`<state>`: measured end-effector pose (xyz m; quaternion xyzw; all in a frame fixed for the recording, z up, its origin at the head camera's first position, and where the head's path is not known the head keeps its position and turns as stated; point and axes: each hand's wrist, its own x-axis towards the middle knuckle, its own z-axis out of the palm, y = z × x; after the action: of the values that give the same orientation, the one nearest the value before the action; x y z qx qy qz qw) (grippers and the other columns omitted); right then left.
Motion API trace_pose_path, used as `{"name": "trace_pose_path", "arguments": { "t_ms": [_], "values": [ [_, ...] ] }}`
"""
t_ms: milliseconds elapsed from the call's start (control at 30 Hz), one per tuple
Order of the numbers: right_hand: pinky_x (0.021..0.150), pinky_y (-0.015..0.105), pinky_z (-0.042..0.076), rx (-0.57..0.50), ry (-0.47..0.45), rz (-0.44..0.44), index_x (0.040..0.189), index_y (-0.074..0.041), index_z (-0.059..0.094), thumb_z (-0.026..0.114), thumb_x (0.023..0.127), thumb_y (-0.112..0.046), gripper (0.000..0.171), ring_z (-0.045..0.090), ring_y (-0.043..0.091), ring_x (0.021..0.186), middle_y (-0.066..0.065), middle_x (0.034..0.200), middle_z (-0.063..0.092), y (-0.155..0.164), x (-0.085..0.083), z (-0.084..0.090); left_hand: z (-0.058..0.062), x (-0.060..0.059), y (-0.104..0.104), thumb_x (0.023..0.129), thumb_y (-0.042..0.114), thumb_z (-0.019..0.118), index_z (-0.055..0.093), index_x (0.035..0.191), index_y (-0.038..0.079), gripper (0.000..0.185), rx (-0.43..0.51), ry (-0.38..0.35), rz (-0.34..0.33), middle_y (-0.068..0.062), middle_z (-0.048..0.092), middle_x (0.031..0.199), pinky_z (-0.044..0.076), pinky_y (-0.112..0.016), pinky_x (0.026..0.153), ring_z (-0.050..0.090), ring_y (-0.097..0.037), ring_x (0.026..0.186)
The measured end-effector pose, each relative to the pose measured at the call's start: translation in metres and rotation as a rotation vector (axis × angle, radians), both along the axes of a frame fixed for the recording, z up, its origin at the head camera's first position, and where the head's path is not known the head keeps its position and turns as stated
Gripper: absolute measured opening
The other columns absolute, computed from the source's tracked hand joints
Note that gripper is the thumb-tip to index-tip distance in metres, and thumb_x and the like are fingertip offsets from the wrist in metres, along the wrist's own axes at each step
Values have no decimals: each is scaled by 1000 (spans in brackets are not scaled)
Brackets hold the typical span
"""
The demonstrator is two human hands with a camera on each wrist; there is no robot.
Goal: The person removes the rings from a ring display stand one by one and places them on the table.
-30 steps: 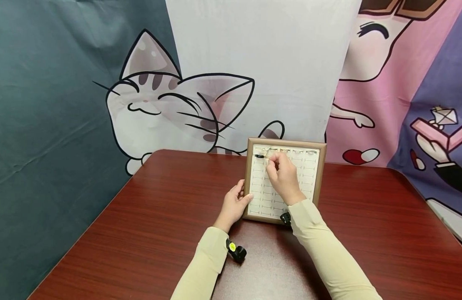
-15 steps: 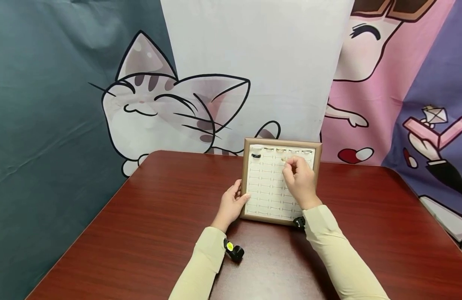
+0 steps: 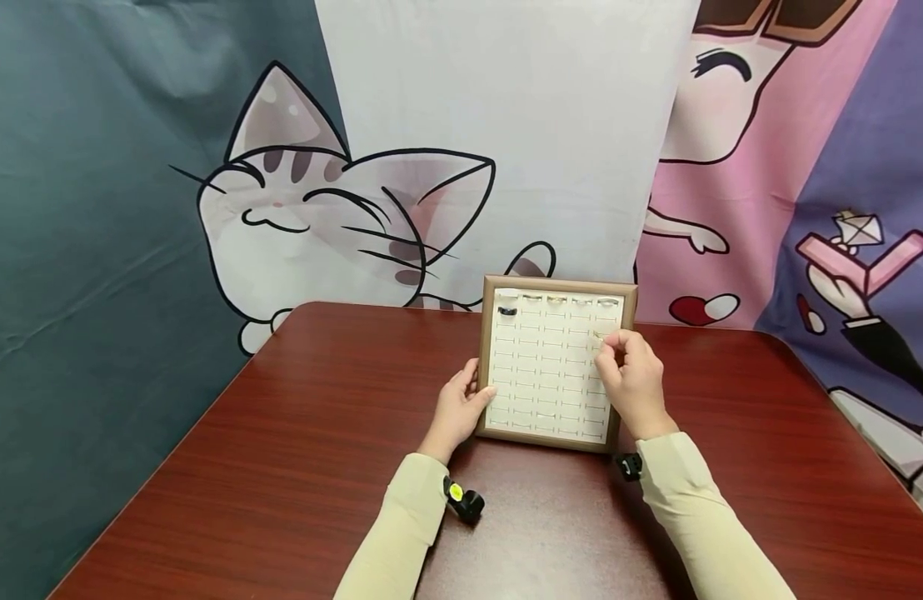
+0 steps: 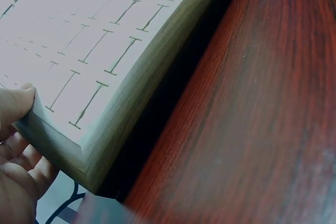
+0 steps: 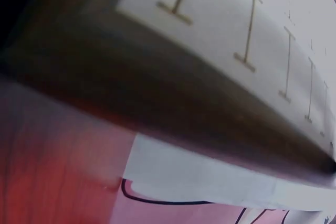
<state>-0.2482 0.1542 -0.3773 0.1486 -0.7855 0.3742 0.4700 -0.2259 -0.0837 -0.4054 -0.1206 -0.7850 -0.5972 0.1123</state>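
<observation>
My left hand [image 3: 459, 408] holds the near left corner of the ring display tray [image 3: 491, 360], thumb lying on the frame's top edge and the other fingers curled under its side. In the left wrist view my thumb tip [image 4: 16, 103] presses the cream slotted pad right at that corner, with my palm against the wooden side.

My right hand [image 3: 632, 377] is raised over the right part of the tray, wrist bent back, fingers bunched towards the thumb. They seem to pinch a small pale ring [image 3: 599, 335] just above the pad near the right edge of the frame, in the second row from the far side; it is too small for me to be sure of the grip.

The tray lies flat on the red-brown counter [image 3: 296, 467], towards its far edge and just right of the middle. Several rings sit in the far row of slots, and a dark ring [image 3: 507, 311] sits at the far left, one row nearer. Both my forearms, in beige sleeves [image 3: 409, 533], reach in from the near edge. Behind the counter hangs a cartoon cat backdrop [image 3: 304, 217].
</observation>
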Motion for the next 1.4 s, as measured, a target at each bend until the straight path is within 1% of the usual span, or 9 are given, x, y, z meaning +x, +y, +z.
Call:
{"name": "trace_pose_path", "arguments": {
  "t_ms": [100,200,433,733,900,967,1000,1200,1400],
  "values": [
    [59,13,34,6,9,-5,82,4,55,51,77,1,7,48,17,66,15,72,58,4,3,-3,6,4,0,85,-3,61,45,130,-11,48,-11,1,4,-27,56,111,49,-47,86,56,-35,99],
    [59,12,34,17,-3,-10,82,3,55,52,77,0,7,47,15,67,15,73,58,7,6,-5,6,4,0,85,-2,61,45,130,-11,49,-20,-6,9,-27,56,112,49,-45,86,56,-34,100],
    [57,13,33,27,-21,-34,80,2,55,50,76,-2,7,40,-1,68,14,70,56,20,14,-8,5,4,0,85,-3,61,43,131,-12,50,-15,-10,8,-27,56,113,50,-45,86,56,-34,100],
    [57,15,33,36,-30,-81,81,3,56,54,76,2,6,37,-4,68,15,70,56,40,27,-12,5,4,0,85,-3,61,43,130,-13,49,-12,-7,-4,-27,56,112,50,-45,86,56,-34,99],
    [57,13,32,57,-62,-116,82,3,56,55,76,3,6,37,-1,66,14,69,55,55,33,-18,-16,-12,-2,85,0,62,44,132,-10,51,6,-13,-8,-25,57,112,51,-42,84,57,-32,99],
    [56,13,32,63,-86,-128,81,3,56,55,76,3,5,37,-1,65,13,68,54,61,37,-21,-25,-18,-2,85,2,63,44,133,-6,52,9,-19,-4,-22,57,113,51,-40,85,57,-30,100],
    [56,13,32,63,-100,-133,81,2,56,55,76,2,5,37,-1,65,13,68,54,64,38,-22,-27,-20,-3,85,4,64,45,133,-5,52,7,-19,1,-21,58,113,51,-38,85,57,-28,99],
    [57,12,32,57,-169,-148,83,2,55,56,77,1,6,33,-8,67,13,70,54,75,47,-24,-30,-21,-4,85,7,65,46,134,-1,53,-7,-24,17,-18,58,115,52,-33,85,57,-25,100],
    [55,11,31,68,-230,-157,82,0,56,56,77,2,5,34,-6,64,9,69,53,83,57,-24,-28,-20,-3,85,6,64,47,133,0,52,-17,-31,11,-18,59,113,52,-34,85,57,-24,99]
  ]
}}
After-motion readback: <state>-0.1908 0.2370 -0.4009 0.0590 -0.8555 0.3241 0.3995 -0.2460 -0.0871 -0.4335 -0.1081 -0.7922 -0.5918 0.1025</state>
